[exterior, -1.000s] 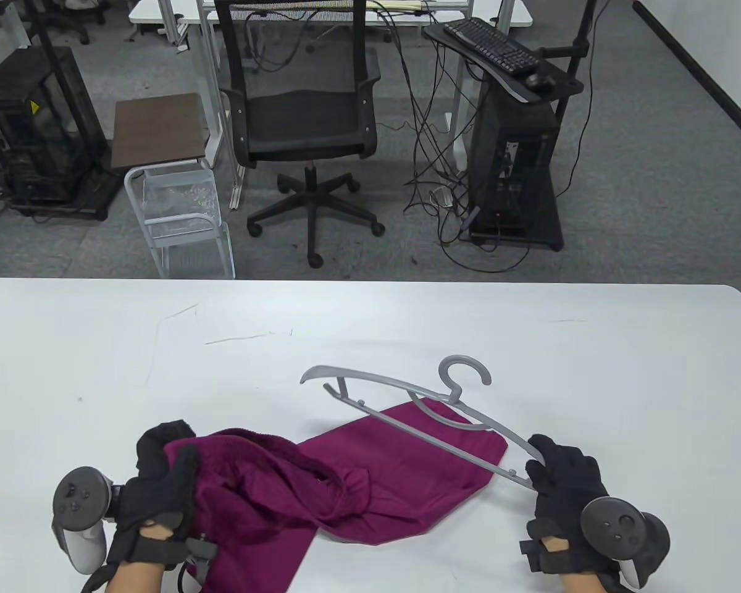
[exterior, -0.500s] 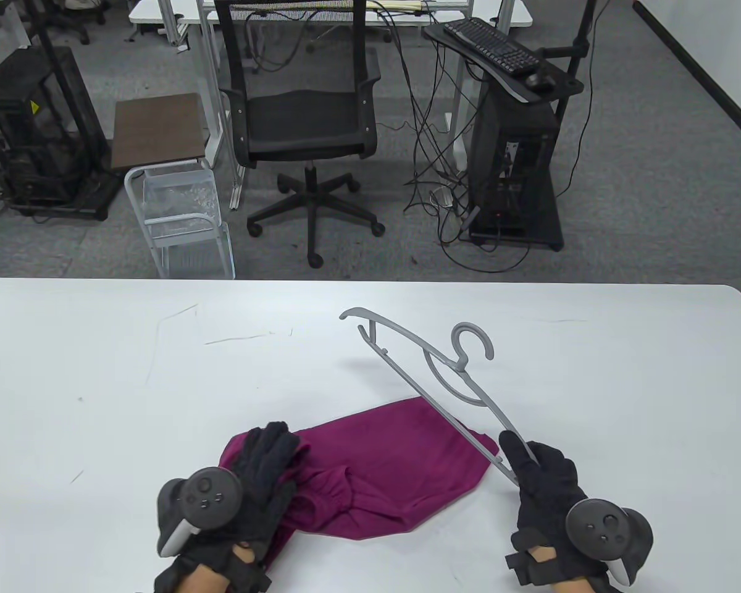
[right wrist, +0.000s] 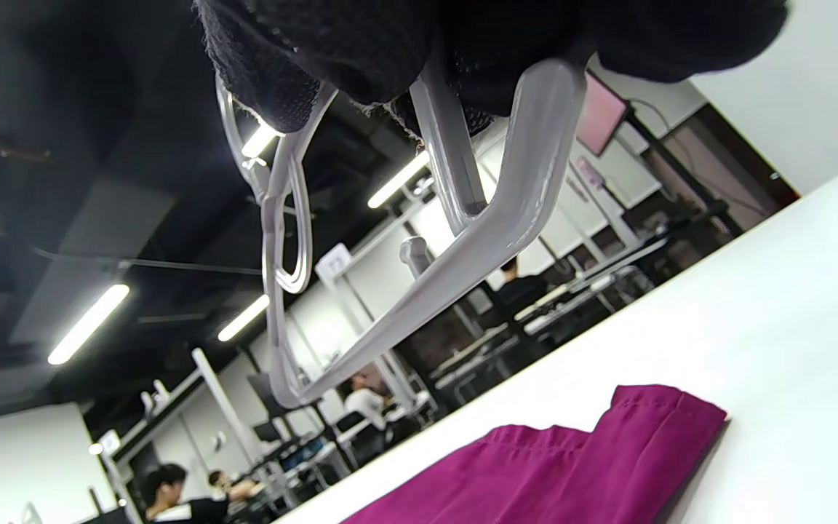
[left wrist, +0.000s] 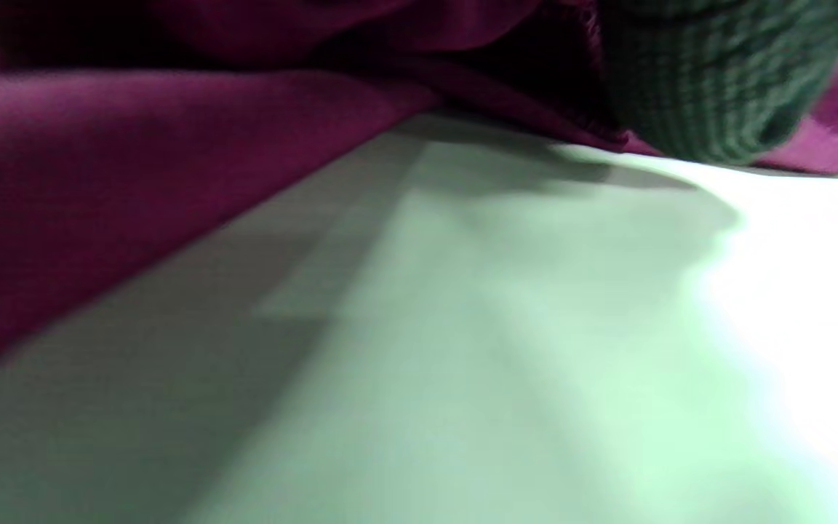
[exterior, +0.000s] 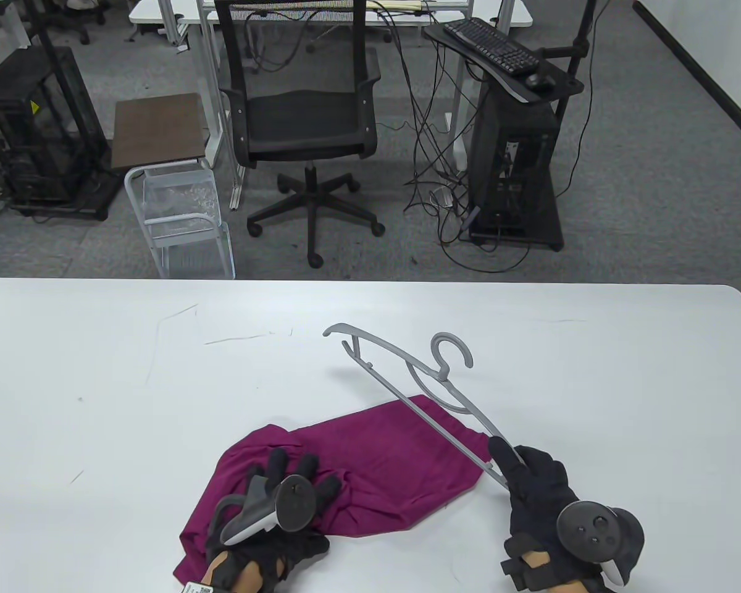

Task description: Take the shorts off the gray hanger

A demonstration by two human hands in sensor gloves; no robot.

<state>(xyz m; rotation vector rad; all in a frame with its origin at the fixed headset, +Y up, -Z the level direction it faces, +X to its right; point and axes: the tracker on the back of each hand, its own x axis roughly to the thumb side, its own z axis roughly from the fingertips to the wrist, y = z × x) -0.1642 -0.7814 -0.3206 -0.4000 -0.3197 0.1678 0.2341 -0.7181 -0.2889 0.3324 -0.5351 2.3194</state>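
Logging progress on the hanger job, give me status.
Left hand rests on shorts, flat on table. Right hand grips gray hanger, lifted clear. Nothing in the way.

black knit gloves; dark grey round trackers [exterior: 596, 528] with white handles; bare wrists

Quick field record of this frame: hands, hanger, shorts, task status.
left hand: rests on the shorts, fingers spread
right hand: grips one end of the gray hanger
gray hanger: lifted and tilted, far end raised off the table, nothing hanging on it
shorts: magenta, crumpled on the white table, free of the hanger
task status: shorts are off the hanger
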